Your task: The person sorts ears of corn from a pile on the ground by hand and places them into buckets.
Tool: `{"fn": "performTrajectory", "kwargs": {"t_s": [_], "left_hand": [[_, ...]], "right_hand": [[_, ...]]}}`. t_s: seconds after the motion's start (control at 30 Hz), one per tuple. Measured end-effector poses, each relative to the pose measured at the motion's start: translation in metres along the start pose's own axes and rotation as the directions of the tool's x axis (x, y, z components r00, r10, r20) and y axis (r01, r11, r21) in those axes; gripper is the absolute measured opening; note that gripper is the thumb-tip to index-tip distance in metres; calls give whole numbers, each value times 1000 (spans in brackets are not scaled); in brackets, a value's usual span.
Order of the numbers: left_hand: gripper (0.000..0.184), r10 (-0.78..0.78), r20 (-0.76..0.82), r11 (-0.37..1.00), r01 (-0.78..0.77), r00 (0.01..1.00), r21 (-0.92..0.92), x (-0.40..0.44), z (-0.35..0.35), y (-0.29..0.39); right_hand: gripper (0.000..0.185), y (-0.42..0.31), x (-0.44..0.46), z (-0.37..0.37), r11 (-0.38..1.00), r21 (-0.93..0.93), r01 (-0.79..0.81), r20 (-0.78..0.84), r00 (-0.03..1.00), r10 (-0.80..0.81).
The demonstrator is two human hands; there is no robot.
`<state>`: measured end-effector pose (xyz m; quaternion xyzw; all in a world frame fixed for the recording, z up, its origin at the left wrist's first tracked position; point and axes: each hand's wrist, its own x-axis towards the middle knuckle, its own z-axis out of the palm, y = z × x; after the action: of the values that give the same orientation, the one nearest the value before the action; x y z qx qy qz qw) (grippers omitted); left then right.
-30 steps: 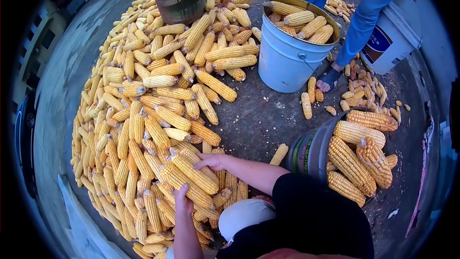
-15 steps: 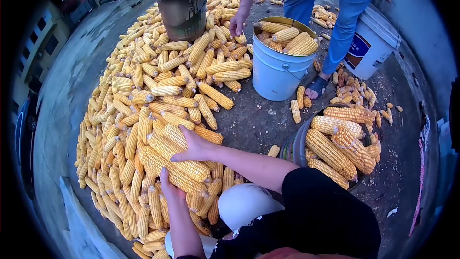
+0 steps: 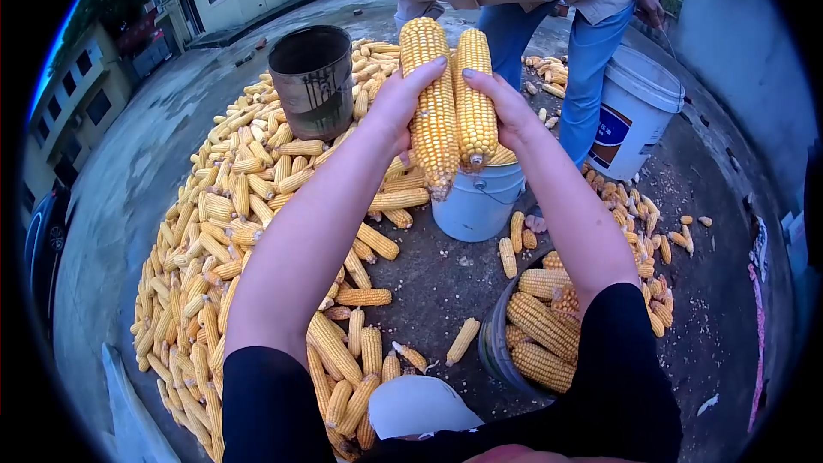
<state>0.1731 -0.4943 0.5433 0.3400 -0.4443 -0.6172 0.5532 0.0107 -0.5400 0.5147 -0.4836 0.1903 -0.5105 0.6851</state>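
My left hand (image 3: 401, 107) is closed around the left side of a bunch of yellow corn cobs, its thumb across the front of one large corn cob (image 3: 435, 133). On the other side, my right hand (image 3: 507, 111) grips a second corn cob (image 3: 477, 111). Two cobs show plainly; whether more are behind them is hidden. Both hands are stretched forward, holding the cobs upright in front of the light blue bucket (image 3: 473, 221), whose top they mostly cover. A large heap of corn cobs (image 3: 201, 291) lies to the left.
A stained dark bucket (image 3: 313, 107) stands on the heap. Another bucket (image 3: 495, 351), filled with cobs, is near my right knee. A co-worker in blue jeans (image 3: 587, 77) bends over beyond the blue bucket, beside a white lidded bucket (image 3: 630, 124). Small cobs (image 3: 656, 249) litter the right ground.
My hands have lifted the corn cobs off the heap and carried them forward and right, to the blue bucket. The co-worker has leaned down closer. My view has tilted up.
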Motion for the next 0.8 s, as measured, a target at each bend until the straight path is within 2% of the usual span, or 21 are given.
{"fn": "performTrajectory", "kwargs": {"t_s": [0.03, 0.07, 0.13, 0.17, 0.2, 0.23, 0.27, 0.3, 0.33, 0.37, 0.4, 0.47, 0.5, 0.57, 0.6, 0.63, 0.67, 0.7, 0.73, 0.77, 0.8], "left_hand": [[61, 33, 54, 994, -38, 998, 106, 28, 12, 3], [73, 64, 117, 975, -87, 991, 206, 53, 24, 2], [92, 154, -23, 838, -118, 988, 533, 101, 30, -23], [104, 35, 32, 787, -48, 999, 615, 108, 25, -37], [102, 30, 66, 668, -69, 997, 741, 116, 15, -66], [98, -44, 76, 442, -48, 996, 896, 117, 2, -92], [94, -137, 162, 421, -90, 977, 903, 107, -8, -107], [89, -139, 94, 260, -55, 986, 964, 97, -14, -120], [83, -177, 10, 251, 35, 984, 967, 85, -22, -131], [71, -119, 49, 235, -19, 992, 972, 75, -35, -145], [71, -128, 28, 240, 4, 991, 971, 56, -46, -153], [60, 102, 151, 204, -169, 983, 964, 9, -68, -163], [55, 83, 143, 250, -160, 986, 955, -20, -77, -162], [48, 57, 122, 291, -134, 991, 947, -85, -110, -176], [47, 44, 46, 262, -56, 998, 964, -124, -122, -178], [47, 1, -3, 232, 2, 1000, 973, -161, -138, -183], [46, -14, -83, 263, 84, 996, 961, -200, -153, -188], [45, -15, -157, 270, 155, 987, 950, -240, -183, -211], [43, -40, -352, 398, 338, 935, 853, -279, -190, -215], [41, -21, -470, 406, 437, 883, 803, -324, -201, -228], [40, 3, -582, 421, 527, 813, 738, -362, -212, -239]], "right_hand": [[62, -5, 16, -28, 998, 52, -24, -53, 998, 27], [63, -1, 33, -57, 999, 31, 26, -129, 991, -22], [68, 21, 57, -116, 994, -107, -33, -310, 951, -1], [69, 19, 44, -121, 859, -378, -345, -445, 881, 158], [70, 16, 33, -125, 568, -546, -616, -604, 759, 243], [66, 26, 35, -150, 215, -808, -549, -530, 836, 140], [63, 36, 37, -176, -200, -900, -387, -410, 908, 89], [63, 36, 38, -190, -204, -898, -389, -414, 905, 96], [59, 38, 41, -201, -198, -898, -394, -402, 916, -1], [56, 47, 43, -206, -190, -899, -394, -384, 919, -87], [51, 43, 42, -196, -154, -909, -389, -368, 918, -144], [50, 43, 42, -174, -190, -929, -317, -245, 914, -324], [50, 44, 44, -165, -190, -932, -308, -239, 918, -317], [50, 50, 50, -148, -400, -882, -251, -155, 954, -258], [50, 61, 56, -142, -400, -883, -245, -151, 956, -253], [47, 74, 61, -139, -488, -851, -196, -151, 980, -131], [45, 85, 65, -134, -569, -811, -136, -161, 987, -6], [45, 97, 65, -118, -575, -807, -134, -163, 987, -2], [39, 114, 61, -98, -707, -704, -63, -200, 973, 113], [35, 125, 58, -85, -810, -586, 33, -250, 943, 219], [35, 126, 60, -82, -814, -580, 43, -244, 944, 223]]}}
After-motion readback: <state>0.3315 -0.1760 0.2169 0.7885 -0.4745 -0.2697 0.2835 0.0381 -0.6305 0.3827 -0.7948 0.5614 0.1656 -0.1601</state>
